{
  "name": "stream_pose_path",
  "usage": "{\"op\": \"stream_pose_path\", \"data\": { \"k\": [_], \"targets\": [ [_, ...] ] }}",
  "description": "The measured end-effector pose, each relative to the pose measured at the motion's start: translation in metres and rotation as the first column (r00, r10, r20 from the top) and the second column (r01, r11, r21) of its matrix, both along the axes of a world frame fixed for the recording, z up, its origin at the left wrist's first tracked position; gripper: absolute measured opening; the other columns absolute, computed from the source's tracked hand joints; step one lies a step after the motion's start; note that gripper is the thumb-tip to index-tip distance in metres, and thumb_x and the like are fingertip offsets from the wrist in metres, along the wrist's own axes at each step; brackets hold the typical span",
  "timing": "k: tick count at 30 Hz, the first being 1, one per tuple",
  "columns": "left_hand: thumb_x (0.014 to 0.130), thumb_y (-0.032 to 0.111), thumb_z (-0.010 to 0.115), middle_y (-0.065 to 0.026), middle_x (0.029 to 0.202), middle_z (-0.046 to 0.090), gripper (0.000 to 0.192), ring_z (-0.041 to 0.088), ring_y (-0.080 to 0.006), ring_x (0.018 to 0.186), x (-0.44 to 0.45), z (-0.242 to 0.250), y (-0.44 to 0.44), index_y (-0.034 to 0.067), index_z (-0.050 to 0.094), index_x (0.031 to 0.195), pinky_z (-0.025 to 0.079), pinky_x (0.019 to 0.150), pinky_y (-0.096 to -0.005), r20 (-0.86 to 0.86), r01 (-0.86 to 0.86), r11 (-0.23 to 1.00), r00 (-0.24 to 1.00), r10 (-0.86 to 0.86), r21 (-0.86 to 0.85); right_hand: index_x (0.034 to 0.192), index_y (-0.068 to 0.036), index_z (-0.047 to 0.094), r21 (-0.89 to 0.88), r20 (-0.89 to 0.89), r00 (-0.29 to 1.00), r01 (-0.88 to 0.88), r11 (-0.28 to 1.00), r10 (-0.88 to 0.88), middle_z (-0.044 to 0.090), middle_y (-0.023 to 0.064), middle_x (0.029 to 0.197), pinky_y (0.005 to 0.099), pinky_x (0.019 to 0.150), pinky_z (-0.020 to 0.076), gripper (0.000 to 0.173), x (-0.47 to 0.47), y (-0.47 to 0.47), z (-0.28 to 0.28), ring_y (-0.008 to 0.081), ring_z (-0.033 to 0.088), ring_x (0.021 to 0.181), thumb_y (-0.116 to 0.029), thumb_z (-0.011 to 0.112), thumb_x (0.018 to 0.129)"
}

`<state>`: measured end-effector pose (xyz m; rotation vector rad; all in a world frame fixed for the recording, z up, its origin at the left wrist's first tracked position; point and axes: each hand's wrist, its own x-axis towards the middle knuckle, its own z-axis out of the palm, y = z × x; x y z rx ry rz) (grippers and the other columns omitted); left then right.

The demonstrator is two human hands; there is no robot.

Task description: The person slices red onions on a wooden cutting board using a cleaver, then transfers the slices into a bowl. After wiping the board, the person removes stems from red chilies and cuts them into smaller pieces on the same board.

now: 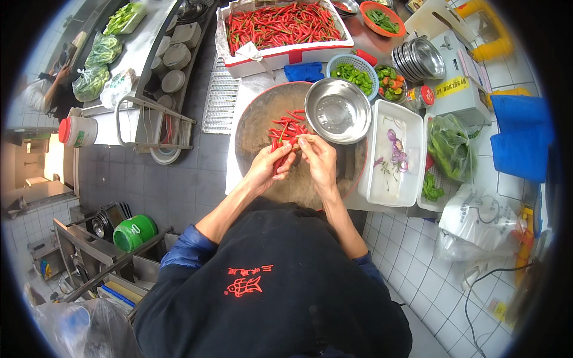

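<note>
My left hand [265, 166] holds several red chilli peppers [278, 157] in a loose bunch, their tips pointing towards me. Close beside it, my right hand [321, 160] pinches a thin green chilli stem [301, 137] between thumb and forefinger. Both hands are above a round wooden chopping block [257, 109] with a red rim. A small heap of red chillies [288, 125] lies on the block just beyond my fingers. To the right of that heap, a stainless steel bowl [339, 110] rests on the block's far right part, with no chillies visible inside.
Beyond the block stands a white foam box [264, 67] full of red chillies. On the right are a blue colander [333, 67] of cut green peppers, a white plastic tub [374, 179] with onion rings and stems, and stacked steel bowls [423, 58]. A person's arm [57, 83] shows far left.
</note>
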<state>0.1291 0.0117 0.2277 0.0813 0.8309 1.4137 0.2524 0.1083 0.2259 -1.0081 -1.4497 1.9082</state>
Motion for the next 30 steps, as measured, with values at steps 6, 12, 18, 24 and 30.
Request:
{"op": "stream_pose_path", "data": {
  "k": [6, 12, 18, 24, 30],
  "targets": [
    [0.098, 0.022, 0.054, 0.0001, 0.070, 0.049, 0.020, 0.034, -0.0035, 0.047, 0.007, -0.002, -0.008, 0.004, 0.055, 0.108, 0.024, 0.037, -0.0179, 0.037, 0.032, 0.997, 0.999, -0.030, -0.065, 0.100, 0.001, 0.067, 0.014, -0.115, 0.993, -0.019, 1.000, 0.020, 0.066, 0.0030, 0.085, 0.0186, 0.057, 0.0414, 0.015, 0.015, -0.003, -0.013, 0.0042, 0.052, 0.064, -0.011, 0.064, 0.092],
    [0.097, 0.022, 0.056, 0.0020, 0.062, 0.044, 0.022, 0.029, -0.0031, 0.043, -0.006, -0.005, -0.027, 0.001, 0.058, 0.105, 0.020, 0.035, -0.0186, 0.006, 0.175, 0.971, 0.984, -0.176, -0.166, 0.096, 0.004, 0.064, -0.188, -0.149, 0.978, 0.115, 0.975, -0.145, 0.064, 0.0091, 0.086, 0.0197, 0.055, 0.0432, 0.013, 0.055, 0.046, -0.009, 0.0077, 0.055, 0.065, -0.006, 0.057, 0.093],
    [0.098, 0.021, 0.056, 0.0024, 0.070, 0.049, 0.023, 0.031, -0.0018, 0.046, -0.001, -0.003, -0.017, 0.003, 0.058, 0.111, 0.022, 0.038, -0.0179, -0.118, 0.238, 0.965, 0.961, -0.251, -0.109, 0.093, 0.003, 0.062, -0.171, -0.116, 0.992, -0.061, 0.983, 0.041, 0.061, 0.0061, 0.078, 0.0200, 0.050, 0.0388, 0.014, 0.043, 0.019, -0.025, 0.0056, 0.049, 0.060, -0.006, 0.052, 0.096],
    [0.098, 0.019, 0.056, 0.0023, 0.076, 0.053, 0.014, 0.033, -0.0008, 0.049, 0.003, -0.008, -0.016, 0.007, 0.059, 0.106, 0.024, 0.040, -0.0181, -0.233, 0.373, 0.916, 0.887, -0.399, -0.147, 0.090, 0.000, 0.061, -0.006, 0.025, 0.964, -0.265, 0.964, 0.265, 0.056, 0.0004, 0.078, 0.0222, 0.057, 0.0418, 0.015, 0.030, 0.001, -0.031, 0.0053, 0.051, 0.065, -0.012, 0.055, 0.096],
    [0.098, 0.017, 0.055, 0.0016, 0.073, 0.049, 0.011, 0.033, -0.0016, 0.049, 0.004, -0.021, -0.020, 0.008, 0.055, 0.093, 0.024, 0.039, -0.0181, -0.124, 0.431, 0.887, 0.883, -0.452, -0.167, 0.100, 0.002, 0.067, 0.020, -0.034, 0.962, -0.270, 0.963, 0.270, 0.059, 0.0030, 0.086, 0.0232, 0.068, 0.0476, 0.016, 0.038, -0.016, -0.040, 0.0087, 0.058, 0.078, -0.011, 0.061, 0.093]
  ]
}}
